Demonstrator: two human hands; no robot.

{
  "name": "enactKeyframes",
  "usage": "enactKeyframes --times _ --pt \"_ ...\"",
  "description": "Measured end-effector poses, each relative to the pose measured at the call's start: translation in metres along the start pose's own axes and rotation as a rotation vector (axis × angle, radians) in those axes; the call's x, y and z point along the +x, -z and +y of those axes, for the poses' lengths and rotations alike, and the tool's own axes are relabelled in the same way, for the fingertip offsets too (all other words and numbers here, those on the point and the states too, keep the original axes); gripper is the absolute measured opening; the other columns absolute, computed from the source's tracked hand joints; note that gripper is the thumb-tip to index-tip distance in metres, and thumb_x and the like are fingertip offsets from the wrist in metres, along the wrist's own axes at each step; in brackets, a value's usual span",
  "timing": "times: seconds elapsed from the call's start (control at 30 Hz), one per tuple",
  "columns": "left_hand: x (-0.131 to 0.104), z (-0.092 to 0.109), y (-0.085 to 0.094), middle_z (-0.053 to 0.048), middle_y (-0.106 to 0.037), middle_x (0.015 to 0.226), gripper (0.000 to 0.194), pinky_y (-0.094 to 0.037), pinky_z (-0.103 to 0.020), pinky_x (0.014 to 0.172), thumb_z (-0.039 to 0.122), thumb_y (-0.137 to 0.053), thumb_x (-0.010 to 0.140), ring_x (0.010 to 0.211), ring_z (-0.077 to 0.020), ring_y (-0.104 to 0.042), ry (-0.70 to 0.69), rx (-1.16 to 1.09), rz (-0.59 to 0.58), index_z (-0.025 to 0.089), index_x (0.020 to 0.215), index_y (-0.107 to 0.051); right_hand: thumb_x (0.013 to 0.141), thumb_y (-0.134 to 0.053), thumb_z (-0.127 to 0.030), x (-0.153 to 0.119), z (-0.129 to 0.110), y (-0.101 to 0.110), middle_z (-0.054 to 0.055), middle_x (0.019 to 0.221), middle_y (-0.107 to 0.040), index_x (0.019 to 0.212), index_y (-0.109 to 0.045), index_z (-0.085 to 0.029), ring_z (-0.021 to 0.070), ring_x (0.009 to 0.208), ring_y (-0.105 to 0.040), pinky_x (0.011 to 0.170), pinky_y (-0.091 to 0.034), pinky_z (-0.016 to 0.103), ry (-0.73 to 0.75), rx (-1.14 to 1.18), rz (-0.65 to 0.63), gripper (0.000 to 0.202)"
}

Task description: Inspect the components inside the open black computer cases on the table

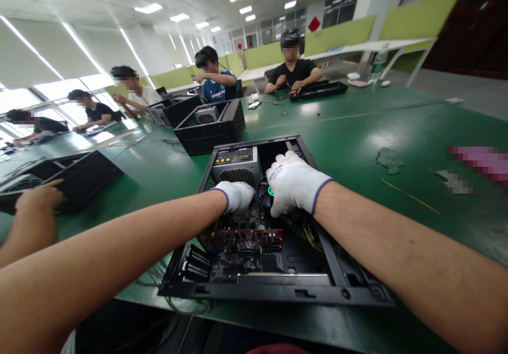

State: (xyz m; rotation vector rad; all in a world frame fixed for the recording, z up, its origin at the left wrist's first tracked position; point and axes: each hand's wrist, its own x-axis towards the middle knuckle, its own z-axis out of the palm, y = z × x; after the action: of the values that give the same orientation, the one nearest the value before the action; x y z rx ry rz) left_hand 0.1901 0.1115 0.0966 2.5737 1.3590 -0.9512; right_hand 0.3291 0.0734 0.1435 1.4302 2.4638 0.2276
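Note:
An open black computer case (pixel 278 289) lies on its side in front of me, its inside facing up. My left hand (pixel 238 195), in a white glove, reaches in at the left side of a round black fan (pixel 263 193); its fingertips are hidden. My right hand (pixel 291 182), also gloved, is curled over the fan's right side, fingers bent, and covers part of it. Above my left hand sits the silver power supply (pixel 238 166). Nearer to me are a red-edged card (pixel 248 240) and the dark motherboard (pixel 226 264).
Another person's hand (pixel 39 198) rests at a black case (pixel 87 177) on the left. A further case (pixel 214 132) stands behind mine. Several people sit across the green table (pixel 357 126). At right lie a crumpled bag (pixel 389 159), a yellow tie (pixel 410 196) and a pink item (pixel 482 161).

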Motion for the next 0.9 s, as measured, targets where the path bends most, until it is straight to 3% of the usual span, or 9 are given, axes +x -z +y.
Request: enactKeyframes --times 0.13,0.3,0.37,0.5,0.63,0.73,0.8,0.9 --pt "-0.004 0.000 0.001 -0.013 -0.068 0.130 0.075 -0.050 -0.037 0.104 0.041 -0.088 0.057 0.120 -0.0315 -0.064 -0.002 0.019 0.000 0.022 0.126 -0.064 0.049 -0.077 -0.073 -0.002 0.001 0.001 0.016 0.107 -0.072 0.101 -0.075 -0.022 0.0399 0.109 -0.059 0.095 -0.042 0.054 -0.002 -0.026 0.000 0.072" --pt "-0.035 -0.011 0.013 -0.016 -0.063 0.135 0.081 -0.054 -0.038 0.097 0.050 -0.079 0.066 0.120 -0.0329 -0.063 0.076 -0.009 0.114 0.021 0.136 -0.052 0.054 -0.070 -0.078 -0.006 -0.005 0.004 0.019 0.110 -0.070 0.107 -0.073 -0.016 0.0378 0.107 -0.060 0.093 -0.044 0.052 0.037 -0.024 0.007 0.082" --pt "-0.054 -0.017 0.019 -0.016 -0.065 0.131 0.074 -0.055 -0.038 0.094 0.048 -0.073 0.072 0.117 -0.0324 -0.065 0.082 -0.025 0.180 0.020 0.136 -0.049 0.056 -0.068 -0.080 -0.006 -0.009 0.005 0.019 0.112 -0.070 0.110 -0.072 -0.015 0.0365 0.106 -0.061 0.094 -0.045 0.050 0.088 -0.010 -0.021 0.084" --pt "-0.096 -0.014 0.020 -0.012 -0.068 0.119 0.038 -0.053 -0.036 0.094 0.039 -0.045 0.092 0.108 -0.0264 -0.067 0.048 -0.076 0.369 0.019 0.123 -0.054 0.062 -0.064 -0.081 -0.010 -0.013 0.010 0.017 0.115 -0.069 0.115 -0.070 -0.016 0.0347 0.106 -0.063 0.093 -0.048 0.045 0.136 0.078 -0.037 0.084" --pt "-0.138 0.006 -0.001 -0.010 -0.067 0.109 0.029 -0.051 -0.036 0.091 0.038 -0.036 0.098 0.101 -0.0243 -0.066 -0.020 -0.190 0.547 0.020 0.105 -0.058 0.081 -0.052 -0.074 -0.037 0.000 0.013 0.019 0.122 -0.067 0.122 -0.066 -0.015 0.0358 0.114 -0.060 0.097 -0.047 0.046 0.025 0.172 0.231 0.073" --pt "-0.166 0.023 -0.026 -0.008 -0.068 0.109 0.031 -0.052 -0.035 0.088 0.047 -0.036 0.099 0.099 -0.0233 -0.065 -0.077 -0.266 0.629 0.025 0.102 -0.058 0.089 -0.044 -0.071 -0.071 0.021 -0.010 0.024 0.134 -0.059 0.139 -0.053 -0.010 0.0374 0.121 -0.057 0.100 -0.048 0.049 -0.182 0.199 0.417 0.080" --pt "-0.181 0.032 -0.038 -0.008 -0.068 0.107 0.031 -0.053 -0.035 0.084 0.051 -0.041 0.098 0.096 -0.0229 -0.066 -0.080 -0.309 0.643 0.026 0.101 -0.059 0.090 -0.048 -0.062 -0.094 0.038 -0.040 0.023 0.127 -0.063 0.139 -0.054 -0.014 0.0355 0.114 -0.062 0.091 -0.054 0.047 -0.214 0.180 0.480 0.069" --pt "-0.195 0.042 -0.045 -0.006 -0.068 0.100 0.029 -0.055 -0.035 0.077 0.051 -0.049 0.095 0.088 -0.0227 -0.068 -0.039 -0.371 0.606 0.025 0.098 -0.061 0.091 -0.046 -0.027 -0.119 0.057 -0.087 0.018 0.119 -0.068 0.133 -0.060 -0.024 0.0322 0.105 -0.068 0.081 -0.058 0.044 -0.008 0.013 0.692 0.044"
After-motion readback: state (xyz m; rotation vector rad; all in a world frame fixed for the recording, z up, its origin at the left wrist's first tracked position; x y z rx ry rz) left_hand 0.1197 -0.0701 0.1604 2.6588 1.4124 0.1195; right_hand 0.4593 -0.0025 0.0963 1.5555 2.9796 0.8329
